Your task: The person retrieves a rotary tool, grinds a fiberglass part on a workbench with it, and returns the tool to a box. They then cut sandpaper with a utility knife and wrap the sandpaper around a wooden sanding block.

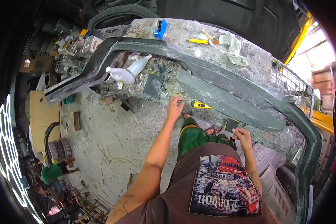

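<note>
My right hand [243, 137] pinches a small dark square sheet [232, 125] that looks like sandpaper, low beside my thigh. My left hand [174, 108] is at the near edge of the cluttered work table, fingers loosely bent and apart, with no held thing visible. Just right of it lies a yellow utility knife [201, 105]. Beyond the fingers, a larger dark sheet [153, 85] rests flat on the table. A long grey-green curved panel [227, 99] lies to the right, inside a big dark arched trim piece [212, 63].
Two whitish plastic bottles [122, 74] stand left of the dark sheet. A blue tape dispenser [160, 29], a yellow cutter [198, 41], a brush [210, 37] and a crumpled plastic sheet [233, 48] lie at the back. Cord [114, 159] trails over the floor. A person in green [51, 173] is far left.
</note>
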`<state>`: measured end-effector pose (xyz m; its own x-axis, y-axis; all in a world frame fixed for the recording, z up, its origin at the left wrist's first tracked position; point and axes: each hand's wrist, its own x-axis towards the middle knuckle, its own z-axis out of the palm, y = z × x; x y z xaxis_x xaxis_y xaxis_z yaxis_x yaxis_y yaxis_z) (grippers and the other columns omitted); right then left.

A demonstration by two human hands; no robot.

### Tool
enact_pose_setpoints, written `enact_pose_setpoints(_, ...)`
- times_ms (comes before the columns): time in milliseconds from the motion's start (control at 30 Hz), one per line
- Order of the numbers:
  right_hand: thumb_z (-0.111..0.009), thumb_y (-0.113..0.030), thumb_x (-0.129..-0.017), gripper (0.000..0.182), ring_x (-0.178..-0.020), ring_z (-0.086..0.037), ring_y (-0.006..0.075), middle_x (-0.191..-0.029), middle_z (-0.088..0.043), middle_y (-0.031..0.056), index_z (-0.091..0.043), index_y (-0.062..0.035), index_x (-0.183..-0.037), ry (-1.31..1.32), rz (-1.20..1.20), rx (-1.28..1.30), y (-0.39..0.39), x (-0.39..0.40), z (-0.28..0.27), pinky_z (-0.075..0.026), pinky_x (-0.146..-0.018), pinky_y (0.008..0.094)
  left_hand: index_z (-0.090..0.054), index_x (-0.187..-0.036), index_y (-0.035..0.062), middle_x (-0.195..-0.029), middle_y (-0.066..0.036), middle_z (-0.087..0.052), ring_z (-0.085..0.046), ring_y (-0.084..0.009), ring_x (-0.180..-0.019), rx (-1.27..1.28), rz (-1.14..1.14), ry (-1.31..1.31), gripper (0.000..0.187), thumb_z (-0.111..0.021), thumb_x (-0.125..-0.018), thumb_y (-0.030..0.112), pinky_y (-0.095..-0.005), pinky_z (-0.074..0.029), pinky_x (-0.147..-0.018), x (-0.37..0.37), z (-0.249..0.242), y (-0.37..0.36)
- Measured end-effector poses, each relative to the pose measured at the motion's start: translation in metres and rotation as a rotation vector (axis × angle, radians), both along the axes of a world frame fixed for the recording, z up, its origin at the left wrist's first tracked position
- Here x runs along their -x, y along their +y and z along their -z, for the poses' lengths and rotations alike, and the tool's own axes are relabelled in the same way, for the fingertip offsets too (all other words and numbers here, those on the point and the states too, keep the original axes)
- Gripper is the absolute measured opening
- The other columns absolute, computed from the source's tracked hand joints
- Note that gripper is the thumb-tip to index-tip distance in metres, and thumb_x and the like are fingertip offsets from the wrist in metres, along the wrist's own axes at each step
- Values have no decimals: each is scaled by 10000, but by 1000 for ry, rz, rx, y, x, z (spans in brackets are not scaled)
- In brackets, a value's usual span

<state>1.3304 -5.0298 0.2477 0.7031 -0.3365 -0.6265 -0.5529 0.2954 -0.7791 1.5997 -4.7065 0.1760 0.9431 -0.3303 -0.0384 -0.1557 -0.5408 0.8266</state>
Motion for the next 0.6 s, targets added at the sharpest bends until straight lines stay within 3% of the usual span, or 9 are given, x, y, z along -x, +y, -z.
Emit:
enact_pose_setpoints(67, -760, -208, -897, 221, -674, -617, 93, -783, -655, 20, -727, 8, -925, -3, 64, 42, 4, 2, -1, -543, -635, 250, -645, -1135, 25, -1094, -155, -607, -605, -319, -983, -133, 223, -241, 388, -790, -803, 164, -418, -495, -897, 4, 3, -12)
enact_pose_setpoints(100, -759, -214, -898, 218, -668, -597, 82, -780, -648, 9, -731, 2, -911, -5, 110, 69, 8, -1, -2, -535, -622, 248, -614, -1190, 30, -1148, -166, -571, -547, -369, -1097, -144, 326, -139, 486, -812, -770, 174, -455, -456, -956, 6, -2, -22)
enact_pose_setpoints(233, -767, -219, -894, 237, -709, -606, 83, -795, -649, 8, -732, 12, -933, 12, 199, 158, 28, -12, -12, -528, -610, 249, -604, -1129, 42, -1165, -143, -532, -524, -379, -1101, -327, 488, -237, 441, -816, -760, 157, -485, -461, -916, 7, 2, -41)
enact_pose_setpoints(400, -783, -225, -887, 291, -731, -599, 85, -816, -643, 2, -730, 37, -1003, 72, 324, 162, 66, -34, -15, -540, -604, 257, -627, -1051, 22, -1058, -139, -539, -555, -348, -1039, -186, 637, -182, 373, -812, -758, 160, -420, -489, -861, -21, 0, -18)
enact_pose_setpoints(467, -777, -225, -894, 299, -726, -597, 85, -817, -639, 0, -728, 40, -1023, 68, 347, 173, 76, -40, -20, -547, -608, 259, -663, -999, 16, -960, -121, -539, -587, -294, -888, -143, 705, 148, 339, -822, -767, 204, -387, -508, -791, -42, -8, 8)
enact_pose_setpoints(500, -773, -229, -900, 239, -697, -573, 66, -786, -614, -25, -733, -7, -979, 81, 393, 180, 81, -44, -22, -536, -609, 251, -706, -962, 24, -865, -72, -604, -611, -191, -767, -111, 718, 187, 268, -814, -815, 220, -333, -509, -705, -56, -15, 26)
enact_pose_setpoints(533, -769, -232, -906, 184, -667, -548, 47, -754, -590, -49, -737, -53, -936, 98, 429, 179, 89, -48, -20, -525, -611, 244, -706, -962, 24, -865, -72, -604, -611, -191, -767, -114, 708, 190, 268, -814, -815, 220, -333, -509, -705, -70, -17, 47)
enact_pose_setpoints(600, -774, -225, -902, 178, -659, -540, 41, -738, -577, -54, -734, -54, -933, 81, 424, 142, 97, -52, -17, -519, -600, 236, -739, -991, 39, -820, -47, -673, -622, -110, -734, 33, 588, 629, 223, -791, -865, 216, -275, -495, -654, -87, -22, 99)
